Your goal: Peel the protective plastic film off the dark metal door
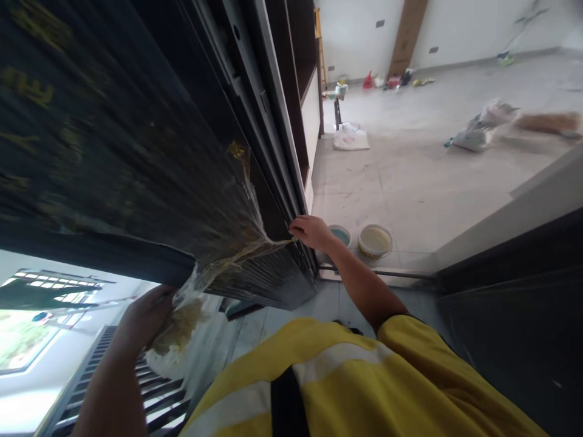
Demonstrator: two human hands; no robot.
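A dark door panel (pixel 191 121) with a thin clear plastic film (pixel 150 164) on it fills the left side; yellow characters are printed on the film. The film is torn and pulled into stretched folds between my two hands. My right hand (pixel 312 232) pinches one end of the film beside the dark door frame (pixel 255 85). At the panel's near edge my left hand (pixel 148 318) is closed round a crumpled bunch of film (pixel 182 328). Its fingers are partly hidden behind the panel and the film.
Two buckets (pixel 375 240) stand on the floor just past the door track (pixel 378 273). White sacks (pixel 350 137) lie farther in, with a long cardboard piece (pixel 407 36) against the wall. A dark panel (pixel 514 297) stands on the right, and a slatted railing (pixel 86 370) at lower left.
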